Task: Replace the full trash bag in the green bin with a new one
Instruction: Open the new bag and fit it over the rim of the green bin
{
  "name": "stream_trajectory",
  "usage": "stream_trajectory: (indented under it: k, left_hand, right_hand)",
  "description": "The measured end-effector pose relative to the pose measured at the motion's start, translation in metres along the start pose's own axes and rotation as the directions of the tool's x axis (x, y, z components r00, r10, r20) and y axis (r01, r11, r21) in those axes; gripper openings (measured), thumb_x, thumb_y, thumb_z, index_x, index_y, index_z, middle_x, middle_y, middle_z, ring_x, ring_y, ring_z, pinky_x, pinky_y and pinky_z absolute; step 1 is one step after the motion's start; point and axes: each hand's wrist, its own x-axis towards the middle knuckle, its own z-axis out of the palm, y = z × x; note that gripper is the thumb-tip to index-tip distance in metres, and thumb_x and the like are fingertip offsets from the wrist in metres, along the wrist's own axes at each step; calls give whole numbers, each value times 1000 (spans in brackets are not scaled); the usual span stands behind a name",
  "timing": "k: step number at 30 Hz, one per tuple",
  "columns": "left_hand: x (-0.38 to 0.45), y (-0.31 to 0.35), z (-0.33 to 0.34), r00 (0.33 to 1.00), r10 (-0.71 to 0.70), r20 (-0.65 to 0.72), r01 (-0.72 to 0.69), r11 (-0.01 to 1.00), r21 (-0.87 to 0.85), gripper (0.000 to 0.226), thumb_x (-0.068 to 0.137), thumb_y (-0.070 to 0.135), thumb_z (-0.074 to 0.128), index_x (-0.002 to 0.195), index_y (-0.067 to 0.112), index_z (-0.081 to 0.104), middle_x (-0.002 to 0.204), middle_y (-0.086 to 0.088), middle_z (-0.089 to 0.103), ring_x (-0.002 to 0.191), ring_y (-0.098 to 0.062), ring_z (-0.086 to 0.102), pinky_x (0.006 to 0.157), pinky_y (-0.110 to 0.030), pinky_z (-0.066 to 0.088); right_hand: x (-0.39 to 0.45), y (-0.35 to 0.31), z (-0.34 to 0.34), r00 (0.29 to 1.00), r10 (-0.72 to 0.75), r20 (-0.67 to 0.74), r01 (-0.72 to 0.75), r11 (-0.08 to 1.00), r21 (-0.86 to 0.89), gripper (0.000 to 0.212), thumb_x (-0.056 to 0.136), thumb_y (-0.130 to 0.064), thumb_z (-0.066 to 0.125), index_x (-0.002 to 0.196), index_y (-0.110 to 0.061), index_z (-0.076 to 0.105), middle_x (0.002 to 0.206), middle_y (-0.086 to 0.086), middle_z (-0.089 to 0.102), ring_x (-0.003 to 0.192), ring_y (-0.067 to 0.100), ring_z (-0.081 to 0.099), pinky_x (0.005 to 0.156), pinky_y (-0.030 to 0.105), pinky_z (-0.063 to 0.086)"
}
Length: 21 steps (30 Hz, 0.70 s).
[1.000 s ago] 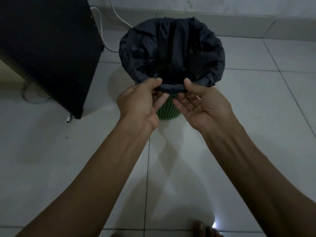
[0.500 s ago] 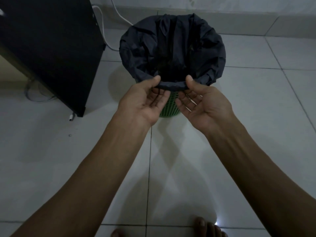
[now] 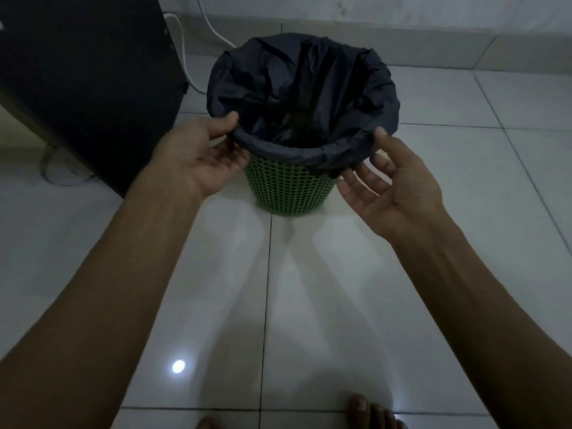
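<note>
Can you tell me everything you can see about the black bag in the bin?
The black bag looks like thin, crinkly plastic. It lines the green bin on the tiled floor, its top folded outward over the rim as a dark cuff, leaving the green lattice bare below. Its mouth stands wide open; the inside is too dark to show any contents. The left hand touches the cuff with its thumb on top, and the right hand does the same at the other side.

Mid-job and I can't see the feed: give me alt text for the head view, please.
Both hands, left hand and right hand, hold the near edge of a black plastic trash bag folded over the rim of a green perforated plastic bin on a white tiled floor. A black cabinet stands left.
</note>
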Motion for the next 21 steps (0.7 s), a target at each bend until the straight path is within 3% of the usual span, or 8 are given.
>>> stream_trajectory:
  k: [4, 8, 10, 14, 16, 21]
  left_hand:
    - [13, 12, -4, 996, 80, 28, -82, 994, 70, 15, 91, 5, 60, 76, 5, 60, 72, -7, 65, 70, -15, 63, 55, -23, 55]
    - [21, 12, -4, 991, 131, 11, -131, 991, -4, 9, 89, 8, 65, 80, 7, 63, 73, -4, 69, 73, -14, 65, 58, -24, 56]
    - [19, 4, -4, 982, 182, -41, -183, 983, -13, 8, 86, 15, 70, 88, 9, 66, 74, -1, 71, 75, -14, 67, 58, -23, 55]
    - [-5, -34, 2, 972, 150, -183, -135, 987, 92, 41, 71, 39, 81, 98, 13, 64, 72, 2, 58, 65, -13, 54, 57, -27, 51]
    - [-19, -55, 10, 988, 102, -118, -92, 992, 85, 44, 71, 36, 81, 104, 11, 67, 77, -1, 64, 65, -16, 58, 59, -28, 53]
    - [-28, -58, 21, 990, 111, -87, -108, 993, 39, 20, 80, 15, 75, 97, 6, 68, 85, -9, 72, 70, -17, 68, 65, -26, 59]
  right_hand:
    - [2, -6, 5, 998, 60, 31, -60, 998, -2, 34, 77, -33, 78, 99, -10, 67, 105, 12, 66, 97, 27, 67, 79, 42, 59]
    - [4, -1, 13, 987, 148, 66, -152, 986, 64, 50, 72, -29, 83, 112, -7, 64, 114, 17, 60, 100, 32, 65, 76, 49, 59]
    - [4, 0, 17, 989, 109, 102, -125, 979, 163, 41, 78, -17, 78, 113, -3, 62, 112, 21, 63, 99, 34, 66, 76, 49, 59]
    - [5, 1, 21, 993, 47, 107, -64, 984, 168, 18, 86, -6, 68, 102, -1, 61, 105, 21, 70, 98, 32, 69, 82, 48, 58]
    - [5, 7, 20, 991, 35, 130, -49, 994, 103, 19, 87, -11, 67, 104, -4, 62, 100, 14, 72, 97, 26, 69, 86, 44, 57]
    - [5, 20, 9, 972, 29, 234, -45, 997, 64, 19, 91, -19, 62, 109, -11, 63, 91, 5, 74, 90, 19, 70, 84, 35, 58]
